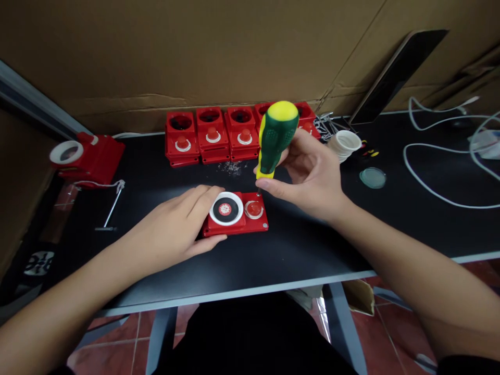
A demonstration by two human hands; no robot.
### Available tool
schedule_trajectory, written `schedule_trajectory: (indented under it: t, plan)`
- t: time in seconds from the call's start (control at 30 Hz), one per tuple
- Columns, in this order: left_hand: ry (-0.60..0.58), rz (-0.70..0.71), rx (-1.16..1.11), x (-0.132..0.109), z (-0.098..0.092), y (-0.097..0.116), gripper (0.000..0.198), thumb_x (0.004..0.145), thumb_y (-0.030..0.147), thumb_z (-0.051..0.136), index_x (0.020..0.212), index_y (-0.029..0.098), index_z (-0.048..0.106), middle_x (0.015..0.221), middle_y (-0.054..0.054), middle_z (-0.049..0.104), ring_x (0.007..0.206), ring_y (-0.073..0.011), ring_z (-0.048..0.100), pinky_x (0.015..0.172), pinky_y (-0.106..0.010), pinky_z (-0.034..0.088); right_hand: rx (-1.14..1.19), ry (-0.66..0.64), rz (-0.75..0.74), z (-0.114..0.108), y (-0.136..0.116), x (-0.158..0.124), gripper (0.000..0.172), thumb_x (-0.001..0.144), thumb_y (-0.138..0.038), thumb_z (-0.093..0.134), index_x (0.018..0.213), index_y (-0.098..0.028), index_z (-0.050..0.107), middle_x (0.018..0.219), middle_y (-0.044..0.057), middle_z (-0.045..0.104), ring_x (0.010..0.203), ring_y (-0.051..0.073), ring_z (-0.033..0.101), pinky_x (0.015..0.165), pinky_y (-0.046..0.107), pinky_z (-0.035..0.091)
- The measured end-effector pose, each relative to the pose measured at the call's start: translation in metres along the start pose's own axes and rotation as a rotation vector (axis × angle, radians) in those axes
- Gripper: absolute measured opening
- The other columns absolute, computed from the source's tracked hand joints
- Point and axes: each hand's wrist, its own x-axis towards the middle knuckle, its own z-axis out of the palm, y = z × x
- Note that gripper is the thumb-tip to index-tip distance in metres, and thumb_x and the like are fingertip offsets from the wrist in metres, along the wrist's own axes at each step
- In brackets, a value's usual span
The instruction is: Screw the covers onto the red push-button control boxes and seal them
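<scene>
A red alarm box (237,225) with a white ring around a dark round disc and a red button lies flat on the black table. My left hand (187,221) is closed around its left end, fingers behind and thumb along the front. In my right hand (312,169) is a green and yellow screwdriver (278,133), held nearly upright between thumb and fingers. Its tip meets a screw at the box's far right corner. A second screw shows at the near right corner.
Behind stands a row of several similar red boxes (213,136), with debris (231,167) before it. Another red box (94,156) and a T-handle tool (111,208) are left. To the right are stacked white rings (346,143), a clear disc (373,177) and a white cable (433,203).
</scene>
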Motion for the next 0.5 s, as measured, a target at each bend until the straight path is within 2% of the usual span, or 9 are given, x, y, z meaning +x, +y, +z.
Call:
schedule_trajectory:
  t: [0.23, 0.37, 0.5]
  plan:
    - [-0.013, -0.012, 0.000, 0.0001, 0.0000, -0.0002, 0.059, 0.110, 0.045, 0.067, 0.158, 0.014, 0.049, 0.148, -0.023, 0.069, 0.130, -0.0396, 0.075, 0.113, -0.055, 0.065, 0.024, -0.114, 0.058, -0.0037, -0.0041, -0.0005, 0.060, 0.086, -0.047, 0.098, 0.136, -0.027, 0.069, 0.106, 0.004, 0.077, 0.104, 0.026, 0.080, 0.104, 0.043, 0.069]
    - [-0.006, -0.010, 0.008, 0.0005, -0.0001, 0.0001, 0.059, 0.110, 0.045, 0.067, 0.157, 0.014, 0.050, 0.147, -0.023, 0.069, 0.130, -0.0397, 0.075, 0.112, -0.054, 0.065, 0.060, -0.148, 0.083, -0.0032, -0.0064, 0.0004, 0.055, 0.084, -0.048, 0.100, 0.127, -0.027, 0.073, 0.121, 0.006, 0.077, 0.113, 0.026, 0.077, 0.109, 0.044, 0.067]
    - [-0.009, 0.002, 0.021, 0.0003, -0.0007, 0.0011, 0.057, 0.110, 0.043, 0.068, 0.156, 0.013, 0.050, 0.147, -0.024, 0.069, 0.130, -0.0400, 0.075, 0.113, -0.054, 0.065, 0.109, -0.134, 0.075, 0.0004, -0.0069, 0.0017, 0.052, 0.079, -0.046, 0.104, 0.118, -0.026, 0.076, 0.113, 0.003, 0.074, 0.105, 0.022, 0.073, 0.103, 0.040, 0.067]
